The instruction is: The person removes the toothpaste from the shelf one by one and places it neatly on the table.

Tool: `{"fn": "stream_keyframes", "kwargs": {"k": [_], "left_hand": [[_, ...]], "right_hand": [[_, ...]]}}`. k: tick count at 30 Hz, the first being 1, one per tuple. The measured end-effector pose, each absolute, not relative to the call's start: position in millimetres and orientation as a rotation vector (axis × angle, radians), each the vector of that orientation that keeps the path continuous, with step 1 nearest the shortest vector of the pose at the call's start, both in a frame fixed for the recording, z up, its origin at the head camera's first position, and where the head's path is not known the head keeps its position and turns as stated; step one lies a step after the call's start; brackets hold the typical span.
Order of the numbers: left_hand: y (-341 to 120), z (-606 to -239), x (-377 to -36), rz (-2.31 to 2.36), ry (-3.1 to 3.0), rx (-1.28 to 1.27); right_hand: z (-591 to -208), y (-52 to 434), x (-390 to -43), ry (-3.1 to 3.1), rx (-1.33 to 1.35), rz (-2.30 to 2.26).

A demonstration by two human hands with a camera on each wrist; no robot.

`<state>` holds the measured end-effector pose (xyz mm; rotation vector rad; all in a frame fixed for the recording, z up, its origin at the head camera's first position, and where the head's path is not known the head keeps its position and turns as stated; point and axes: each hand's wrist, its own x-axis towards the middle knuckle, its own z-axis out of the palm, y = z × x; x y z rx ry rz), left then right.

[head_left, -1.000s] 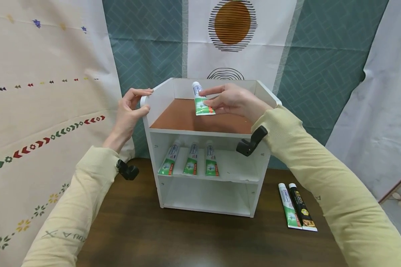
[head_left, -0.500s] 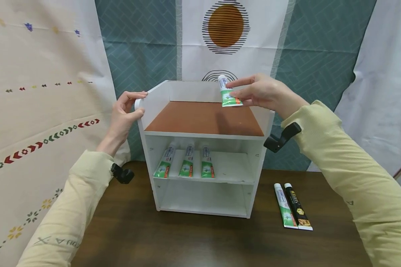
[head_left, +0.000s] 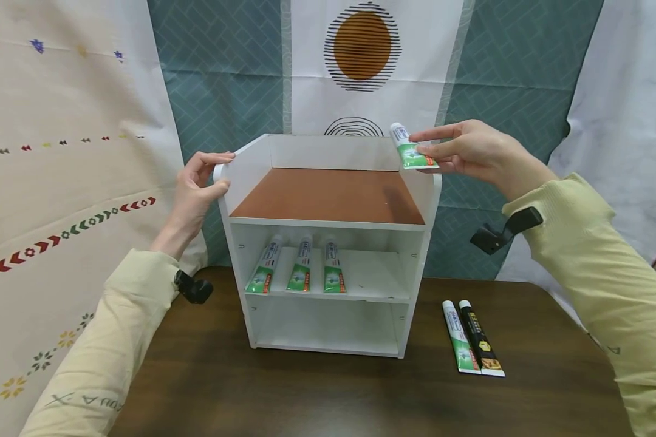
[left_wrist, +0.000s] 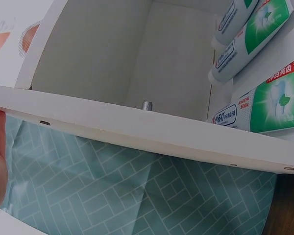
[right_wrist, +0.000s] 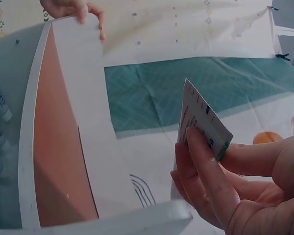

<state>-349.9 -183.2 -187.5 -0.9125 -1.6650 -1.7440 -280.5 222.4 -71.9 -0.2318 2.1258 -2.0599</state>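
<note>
1. The right hand (head_left: 478, 152) pinches a white-and-green tube (head_left: 411, 152); its thumb and fingers close on the right edge of the lower half, the gap between them only as wide as the flat tube.
2. From those fingertips the tube reaches up and leftward; its long axis leans, cap end up and away from the fingers, crimped end low and beside them.
3. Left of and below the fingers spreads the brown top (head_left: 328, 197) of a white shelf unit (head_left: 328, 223); the held tube overlaps the unit's right wall in the head view; I cannot tell its height over that wall.
4. The right hand is much the nearer; the left hand (head_left: 192, 191) grips the front edge of the left wall, well apart from the tube, and holds no tube.
5. Farther down and left of the right fingers, three tubes (head_left: 299, 267) lean on the middle shelf, caps back; below them and slightly right, a green tube (head_left: 461, 340) and a black tube (head_left: 481, 340) lie side by side on the table (head_left: 306, 400).
</note>
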Motion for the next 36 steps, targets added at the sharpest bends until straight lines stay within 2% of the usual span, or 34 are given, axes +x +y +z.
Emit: {"fn": "stream_keyframes", "kwargs": {"k": [18,28,36], "left_hand": [[-182.6,-187.5,-349.8,-1.759,-1.666,-0.901],[-184.1,-186.8,-349.5,-1.787,-1.621,-0.925],[-182.4,-188.9,-351.7,-1.821,-1.617,-0.920]], "right_hand": [[-100.2,284.0,-269.1,2.050,-0.317,-2.161],[-137.2,310.2,-258.4,2.092,-0.388,-2.104],[-184.5,331.7,-258.0,2.134,-0.388,-2.032]]}}
